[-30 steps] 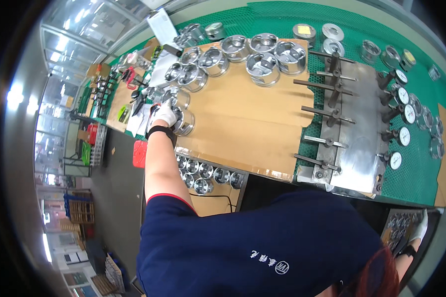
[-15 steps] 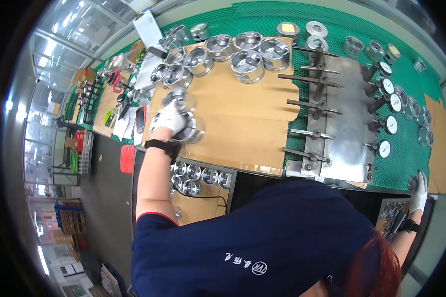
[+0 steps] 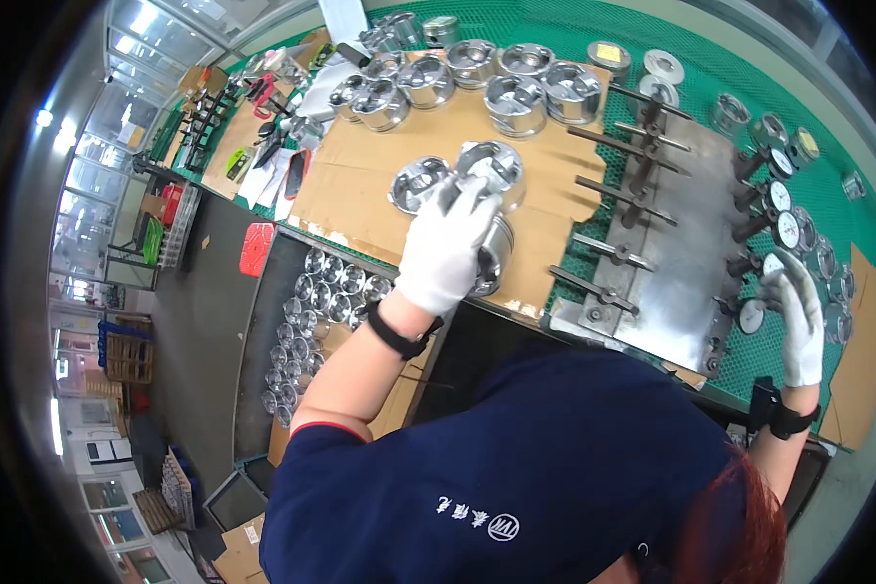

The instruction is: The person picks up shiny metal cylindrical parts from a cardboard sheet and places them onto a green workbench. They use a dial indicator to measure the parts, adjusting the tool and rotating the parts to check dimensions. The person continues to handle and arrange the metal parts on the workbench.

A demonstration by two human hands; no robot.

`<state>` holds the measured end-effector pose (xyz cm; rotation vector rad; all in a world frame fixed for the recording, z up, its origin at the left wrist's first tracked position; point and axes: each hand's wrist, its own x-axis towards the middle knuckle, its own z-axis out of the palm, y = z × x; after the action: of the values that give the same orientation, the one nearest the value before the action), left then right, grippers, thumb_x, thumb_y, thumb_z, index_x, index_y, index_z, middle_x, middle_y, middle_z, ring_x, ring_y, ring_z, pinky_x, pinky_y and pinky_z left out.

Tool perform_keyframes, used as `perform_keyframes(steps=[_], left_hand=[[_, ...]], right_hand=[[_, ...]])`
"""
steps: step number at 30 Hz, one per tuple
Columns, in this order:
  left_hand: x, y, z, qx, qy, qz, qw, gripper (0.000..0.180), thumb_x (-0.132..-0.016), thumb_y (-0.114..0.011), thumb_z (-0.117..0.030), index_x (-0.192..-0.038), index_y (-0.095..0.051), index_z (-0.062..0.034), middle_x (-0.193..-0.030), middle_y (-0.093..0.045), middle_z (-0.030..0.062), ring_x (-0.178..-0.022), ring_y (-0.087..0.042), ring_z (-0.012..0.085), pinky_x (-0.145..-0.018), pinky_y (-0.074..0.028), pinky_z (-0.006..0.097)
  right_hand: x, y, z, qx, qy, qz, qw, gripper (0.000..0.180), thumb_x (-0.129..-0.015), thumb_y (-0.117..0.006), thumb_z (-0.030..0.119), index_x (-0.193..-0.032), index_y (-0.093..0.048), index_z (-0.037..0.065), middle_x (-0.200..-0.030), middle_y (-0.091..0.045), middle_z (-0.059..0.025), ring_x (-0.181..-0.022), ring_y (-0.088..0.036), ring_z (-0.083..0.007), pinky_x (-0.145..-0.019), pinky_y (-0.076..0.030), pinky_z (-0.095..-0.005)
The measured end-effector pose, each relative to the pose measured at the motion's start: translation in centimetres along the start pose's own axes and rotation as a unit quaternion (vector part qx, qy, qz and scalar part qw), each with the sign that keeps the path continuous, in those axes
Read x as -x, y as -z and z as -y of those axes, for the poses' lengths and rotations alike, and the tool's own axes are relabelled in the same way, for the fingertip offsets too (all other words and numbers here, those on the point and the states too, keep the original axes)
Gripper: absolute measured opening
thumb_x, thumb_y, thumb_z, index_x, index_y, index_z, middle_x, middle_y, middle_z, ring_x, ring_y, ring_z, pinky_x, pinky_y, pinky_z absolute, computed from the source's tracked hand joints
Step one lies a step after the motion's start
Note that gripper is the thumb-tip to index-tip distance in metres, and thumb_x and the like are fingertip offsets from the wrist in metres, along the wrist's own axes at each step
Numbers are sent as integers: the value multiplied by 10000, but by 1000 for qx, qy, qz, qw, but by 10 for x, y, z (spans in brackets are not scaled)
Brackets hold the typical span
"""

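My gloved left hand (image 3: 448, 243) is over a cluster of three shiny metal pistons on the cardboard sheet (image 3: 360, 185). Its fingers are bent round the near piston (image 3: 496, 255), partly hidden by the glove. Touching or close to the fingertips are a second piston (image 3: 490, 165) and a third piston (image 3: 419, 183). At the right, my gloved right hand (image 3: 798, 313) is raised by the dial gauges (image 3: 786, 230), fingers stretched out and nothing visible in them. Those gauges line the right side of a flat metal plate fixture (image 3: 676, 263).
Several pistons (image 3: 426, 82) stand along the far edge of the cardboard. Metal bars (image 3: 613, 200) jut left from the fixture. More pistons (image 3: 837, 282) sit on the green mat at right. Below the bench, a tray of pistons (image 3: 336, 292) shows. A phone (image 3: 298, 175) lies at left.
My left hand and the pistons by it have moved right across the cardboard. My right hand has risen from the bench's right edge to the gauges. The whole view has shifted.
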<state>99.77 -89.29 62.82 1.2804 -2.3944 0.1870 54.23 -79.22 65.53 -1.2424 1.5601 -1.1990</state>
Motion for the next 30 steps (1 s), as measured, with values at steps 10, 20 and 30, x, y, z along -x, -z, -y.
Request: perform_keyframes(steps=[10,20,30], left_hand=[[-48,-14,-164,780,39,-30,624,534,-937,-692,-220,-1400,-491,-48,-1482,-479,138,-1292,-538,222,-1095,-436,378],[-46,-27,-210,871,173,138,439,503,-957,-642,-189,-1399,-442,-56,-1343,-538,91,-1280,-533,195,-1095,-450,378],[-57,-43,-132,350,-74,209,910,748,-790,-627,33,-1488,-360,11,-1390,-536,260,-1331,-516,385,-1119,-426,417]], right_hand=[[31,-81,42,-241,-10,300,923,1565,-473,-1006,345,-1622,15,52,-1534,-392,-121,-1452,-372,-245,-1201,-269,-406],[49,-48,11,-8,215,229,949,1450,-527,-952,201,-1597,4,-3,-1558,-284,-208,-1396,-417,-323,-1181,-319,-434],[41,-48,16,287,204,85,932,1078,-624,-891,209,-1520,-330,1,-1334,-504,-243,-1201,-544,-412,-1035,-465,-434]])
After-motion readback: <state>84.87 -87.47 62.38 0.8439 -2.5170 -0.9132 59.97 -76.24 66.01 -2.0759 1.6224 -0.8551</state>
